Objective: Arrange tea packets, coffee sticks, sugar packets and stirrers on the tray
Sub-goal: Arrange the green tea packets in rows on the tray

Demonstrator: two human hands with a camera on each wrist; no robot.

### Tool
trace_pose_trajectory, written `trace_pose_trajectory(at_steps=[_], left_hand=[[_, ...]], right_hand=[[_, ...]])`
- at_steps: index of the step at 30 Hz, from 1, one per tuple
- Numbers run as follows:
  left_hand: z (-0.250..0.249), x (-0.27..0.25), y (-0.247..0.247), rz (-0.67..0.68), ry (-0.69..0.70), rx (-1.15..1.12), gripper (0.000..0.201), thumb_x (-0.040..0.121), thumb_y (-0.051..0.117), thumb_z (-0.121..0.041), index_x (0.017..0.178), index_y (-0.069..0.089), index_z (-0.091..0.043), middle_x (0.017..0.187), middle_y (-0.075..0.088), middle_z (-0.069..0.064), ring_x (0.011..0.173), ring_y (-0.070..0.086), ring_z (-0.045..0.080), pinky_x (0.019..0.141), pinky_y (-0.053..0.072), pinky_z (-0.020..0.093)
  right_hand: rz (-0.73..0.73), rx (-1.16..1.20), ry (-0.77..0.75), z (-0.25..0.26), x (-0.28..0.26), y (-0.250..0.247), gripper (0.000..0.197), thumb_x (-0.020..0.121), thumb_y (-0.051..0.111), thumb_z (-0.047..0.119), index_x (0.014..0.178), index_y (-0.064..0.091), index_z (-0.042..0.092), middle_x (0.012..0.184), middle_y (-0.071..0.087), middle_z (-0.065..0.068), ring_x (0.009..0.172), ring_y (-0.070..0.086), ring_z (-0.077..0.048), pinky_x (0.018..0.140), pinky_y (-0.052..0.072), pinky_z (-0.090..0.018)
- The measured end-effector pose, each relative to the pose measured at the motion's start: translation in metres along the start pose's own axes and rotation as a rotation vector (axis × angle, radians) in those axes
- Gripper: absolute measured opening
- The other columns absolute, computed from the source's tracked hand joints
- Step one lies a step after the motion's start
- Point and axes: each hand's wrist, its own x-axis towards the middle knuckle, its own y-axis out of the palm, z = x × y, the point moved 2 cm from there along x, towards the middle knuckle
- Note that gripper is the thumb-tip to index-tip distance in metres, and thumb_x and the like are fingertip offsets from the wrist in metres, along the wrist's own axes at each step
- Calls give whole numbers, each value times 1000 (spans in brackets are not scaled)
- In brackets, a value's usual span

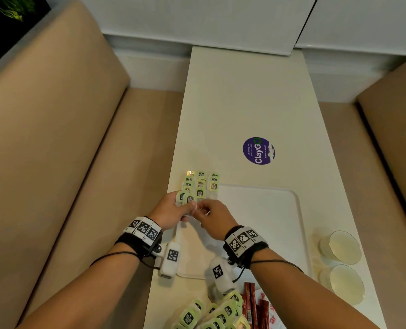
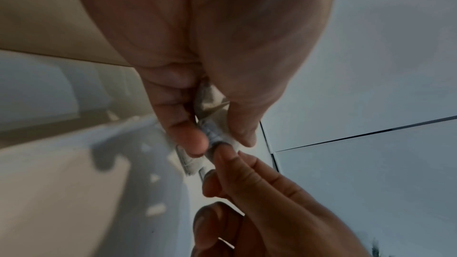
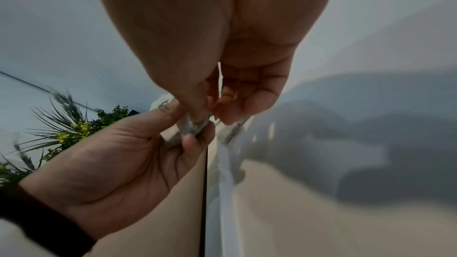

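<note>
Booth seating flanked a long white table (image 1: 244, 103) in the head view, w/ a purple sticker (image 1: 258, 151) mid-surface and two cups (image 1: 342, 262) at the right edge. White tray (image 1: 268, 210) lay near the person; green tea packets (image 1: 200, 185) sat in three short rows at its far-left corner. Left hand (image 1: 171, 211) held a small bunch of green packets, fingers curled round them. Right hand (image 1: 212, 216) met it, thumb and forefinger pinching one packet off the bunch. Spare green packets (image 1: 211, 314) and red coffee sticks (image 1: 254, 305) lay in a heap at the near edge, off the tray. Sugar and stirrers couldn't be made out.

Left wrist view, dim and blurred: left-hand fingers (image 2: 193, 140) clamped the stack (image 2: 210, 134) against the thumb, right fingertips touching its outer end.

Right wrist view: right thumb and finger closed on the edge of the stack (image 3: 190, 128), left palm cupped beneath. A plant (image 3: 74, 124) showed in the background.

Judgement re: the step: peel only one packet, so the left grip should stay firm while the right slides the top one sideways, not up. Then lay it label up, overlapping the nearest row like its neighbours, keeping columns straight. Main risk: two packets coming off together, or nudging rows already laid.
</note>
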Motion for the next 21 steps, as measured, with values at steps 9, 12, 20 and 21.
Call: trace_pose_trajectory(at_steps=[9, 12, 20, 21], left_hand=[[8, 4, 10, 16, -91, -60, 17, 98, 61, -8, 113, 63, -16, 96, 68, 7, 83, 65, 22, 75, 57, 39], [15, 7, 10, 14, -119, -11, 23, 98, 52, -1, 114, 63, -13, 105, 68, 8, 85, 68, 21, 76, 61, 38], [18, 10, 21, 63, -127, 12, 28, 97, 55, -3, 119, 61, -19, 111, 67, 7, 91, 67, 21, 76, 59, 34], [18, 11, 21, 59, -127, 5, 28, 97, 55, -3, 118, 61, -20, 112, 68, 7, 91, 67, 21, 77, 59, 35]], right_hand=[[-213, -2, 137, -22, 13, -26, 33, 97, 63, 29, 67, 60, 17, 65, 57, 4, 61, 55, -17, 62, 45, -27], [-225, -36, 191, -28, 14, -34, 33, 96, 64, 31, 74, 67, 7, 68, 60, -4, 63, 52, -17, 62, 43, -29], [-258, -90, 273, -38, 20, -28, 28, 91, 66, 32, 71, 68, 12, 69, 66, -4, 66, 59, -22, 67, 55, -38], [-264, -95, 280, -37, 21, -27, 26, 90, 66, 32, 71, 67, 15, 69, 65, 0, 68, 60, -22, 67, 55, -37]])
